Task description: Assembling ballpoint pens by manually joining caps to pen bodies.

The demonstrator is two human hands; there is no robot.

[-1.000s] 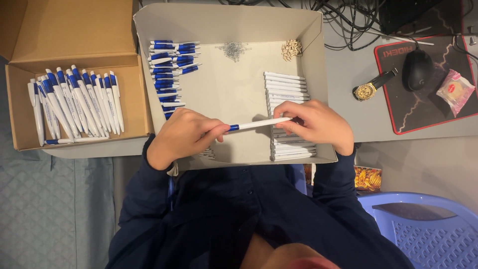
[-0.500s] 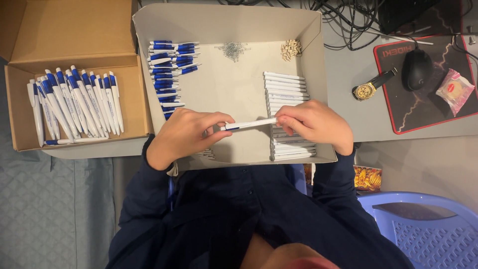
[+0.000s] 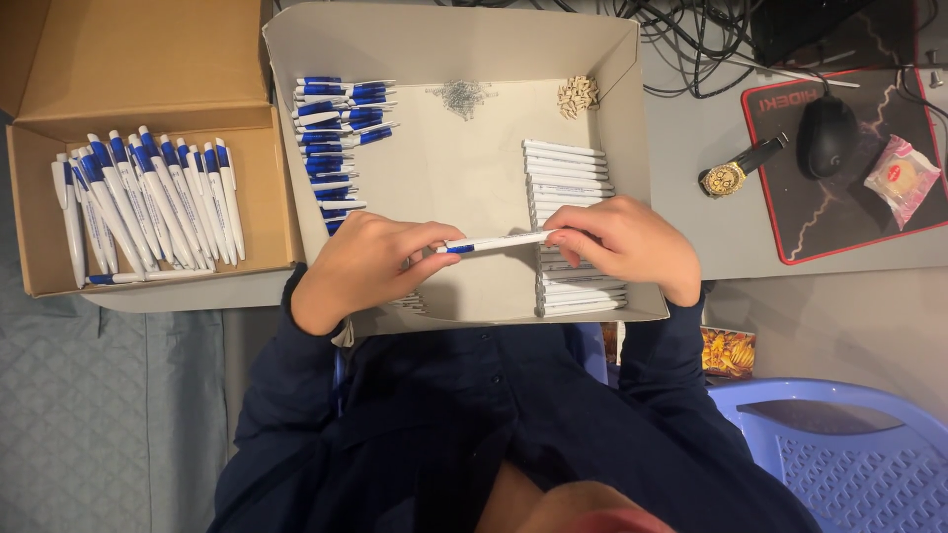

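pen (image 3: pixel 497 241) | white, blue end | level (held both ends) | over grey tray (image 3: pixel 474 197)

Grey desk (image 3: pixel 711 237) carries two boxes (image 3: pixel 612 128), mouse pad (image 3: pixel 849 207), wristwatch (image 3: pixel 731 176).

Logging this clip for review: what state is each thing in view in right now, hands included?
Left hand: pinching the pen's blue end.
Right hand: gripping the pen's white end.
Pen: held level over the grey box.
Grey box: open, parts sorted in groups.
White barrels: stacked in a column.
Cardboard box: open, pens lying inside.
Wristwatch: lying on the desk.
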